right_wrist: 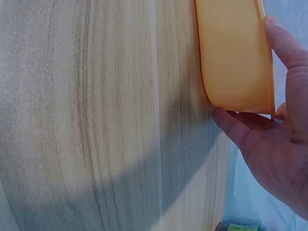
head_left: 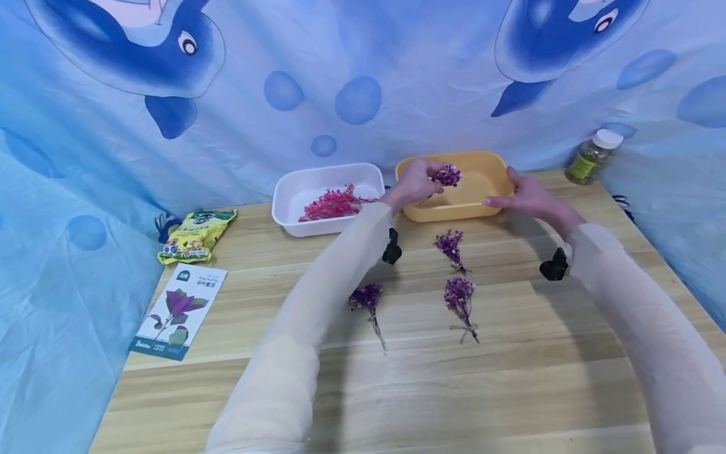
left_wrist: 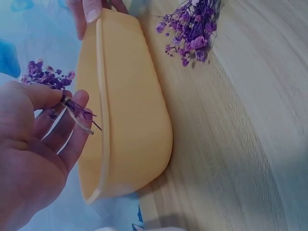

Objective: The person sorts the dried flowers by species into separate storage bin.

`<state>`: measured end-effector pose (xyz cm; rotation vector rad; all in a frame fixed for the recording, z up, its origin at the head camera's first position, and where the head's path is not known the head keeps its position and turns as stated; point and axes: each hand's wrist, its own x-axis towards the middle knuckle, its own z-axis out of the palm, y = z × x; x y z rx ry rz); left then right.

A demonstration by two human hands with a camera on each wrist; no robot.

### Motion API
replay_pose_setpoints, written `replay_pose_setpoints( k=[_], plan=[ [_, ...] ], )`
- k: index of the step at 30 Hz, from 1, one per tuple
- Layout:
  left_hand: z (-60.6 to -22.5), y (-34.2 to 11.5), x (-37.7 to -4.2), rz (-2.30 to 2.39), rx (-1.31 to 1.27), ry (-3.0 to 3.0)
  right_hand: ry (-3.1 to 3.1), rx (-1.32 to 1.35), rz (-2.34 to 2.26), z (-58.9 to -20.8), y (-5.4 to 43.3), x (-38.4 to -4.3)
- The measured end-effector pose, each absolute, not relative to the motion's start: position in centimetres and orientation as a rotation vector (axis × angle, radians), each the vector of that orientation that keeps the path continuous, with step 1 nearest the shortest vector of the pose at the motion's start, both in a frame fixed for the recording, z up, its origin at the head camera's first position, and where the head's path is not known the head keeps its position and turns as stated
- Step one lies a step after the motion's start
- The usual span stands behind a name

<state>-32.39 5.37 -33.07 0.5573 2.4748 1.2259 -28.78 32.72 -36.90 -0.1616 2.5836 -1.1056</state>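
Observation:
My left hand (head_left: 416, 183) pinches a small bunch of purple dried flowers (head_left: 448, 175) by its stems, over the yellow plastic tray (head_left: 454, 213). In the left wrist view, twine is tied round the stems (left_wrist: 79, 113), which lie between thumb and fingers. My right hand (head_left: 530, 198) grips the right end of the yellow tray; in the right wrist view its fingers (right_wrist: 231, 126) touch the corner and rim. Three more purple bunches lie on the table: an upper one (head_left: 450, 247), a lower one (head_left: 460, 299) and one near the left forearm (head_left: 367, 296).
Left of the yellow tray stands a white tray (head_left: 283, 211) holding pink dried flowers (head_left: 331, 203). A yellow packet (head_left: 198, 236) and a printed card (head_left: 178, 312) lie at the table's left. A white-capped jar (head_left: 592, 157) stands at the back right, before the blue curtain (head_left: 442, 120).

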Motion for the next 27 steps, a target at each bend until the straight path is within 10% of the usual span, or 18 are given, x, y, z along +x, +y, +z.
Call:
replay_pose_setpoints(
  k=[13,27],
  plan=[
    [-34.5,6.1,-31.7,1.258,0.682,2.541,2.583,-0.134,-1.119,-37.0,32.8,-28.9],
    [-35.5,6.3,-22.1,1.033,0.591,2.742,2.589,-0.146,-1.106,-37.1,32.7,-28.9]
  ],
)
